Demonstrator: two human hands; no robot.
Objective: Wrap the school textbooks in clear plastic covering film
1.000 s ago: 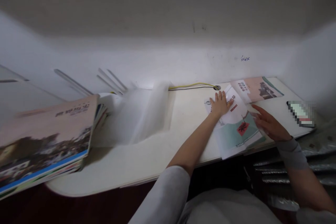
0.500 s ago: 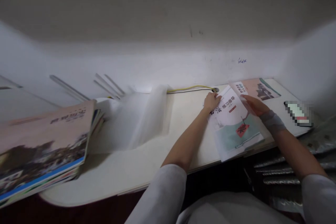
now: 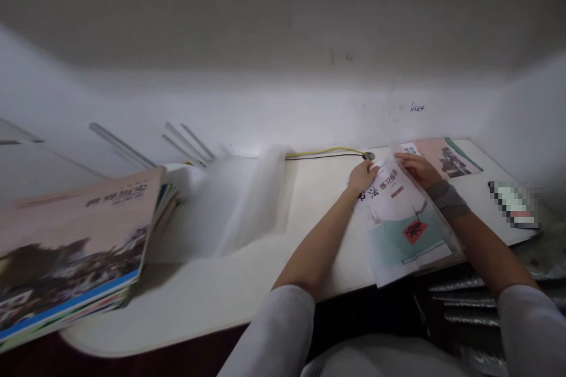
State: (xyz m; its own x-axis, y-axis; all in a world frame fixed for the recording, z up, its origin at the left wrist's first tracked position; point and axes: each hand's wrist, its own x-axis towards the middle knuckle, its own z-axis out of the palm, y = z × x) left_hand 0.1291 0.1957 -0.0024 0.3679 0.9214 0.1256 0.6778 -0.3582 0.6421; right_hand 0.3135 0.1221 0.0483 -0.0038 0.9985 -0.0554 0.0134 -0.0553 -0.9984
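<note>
Left hand [image 3: 363, 177] at the far left edge of the booklet [image 3: 404, 218], thumb and fingers drawn together, gripping that edge; cannot tell whether one layer or several are in the pinch. Right hand [image 3: 420, 169] at the far right corner, fingers bent, appearing to pinch the edge of the clear film [image 3: 381, 271]. Exact contact there is blurred.

Booklet lies front up on the right part of the desk [image 3: 177, 306], set at an angle, its near side reaching the front edge. Film spreads over the front and projects beyond the booklet at the near left corner and along the right side.

Progress, as judged: film is laid over the booklet but loose, sides not yet trued up; squaring and securing it appear to be left. Pink book [image 3: 460, 156], just beyond the right hand, shows no film that can be made out. Loose sheets [image 3: 247, 206] lie mid-desk, beside the stack [image 3: 79, 235] at far left; cannot tell whether the stacked books are covered. Phone [image 3: 515, 205] at right, apart from the work.
</note>
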